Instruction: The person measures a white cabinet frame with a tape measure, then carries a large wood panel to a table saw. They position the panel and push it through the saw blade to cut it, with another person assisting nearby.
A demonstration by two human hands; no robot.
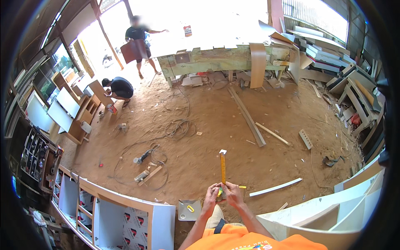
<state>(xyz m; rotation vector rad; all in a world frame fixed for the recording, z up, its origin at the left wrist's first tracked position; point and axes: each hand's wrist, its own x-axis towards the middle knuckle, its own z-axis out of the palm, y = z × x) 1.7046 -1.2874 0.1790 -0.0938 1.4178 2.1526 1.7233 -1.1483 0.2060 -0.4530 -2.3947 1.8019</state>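
Note:
In front of my body, my left hand (211,197) and my right hand (233,195) come together, both closed around a tape measure. Its yellow blade (223,168) stretches away from me, with a whitish piece at the far end. Most of the case is hidden by my fingers. A short yellow strip (243,187) shows just right of my right hand; I cannot tell whether it belongs to the tape measure. Left of my left forearm, a yellow oval item (190,208) lies on a grey metal plate (183,215).
Cabinet carcasses flank me, one at left (162,225) and one at right (321,216). On the dirt floor lie an angle grinder (143,156), coiled cable, a power strip (305,139), a white strip (275,187) and a long beam (248,118). Two people are beyond, near a workbench (208,60).

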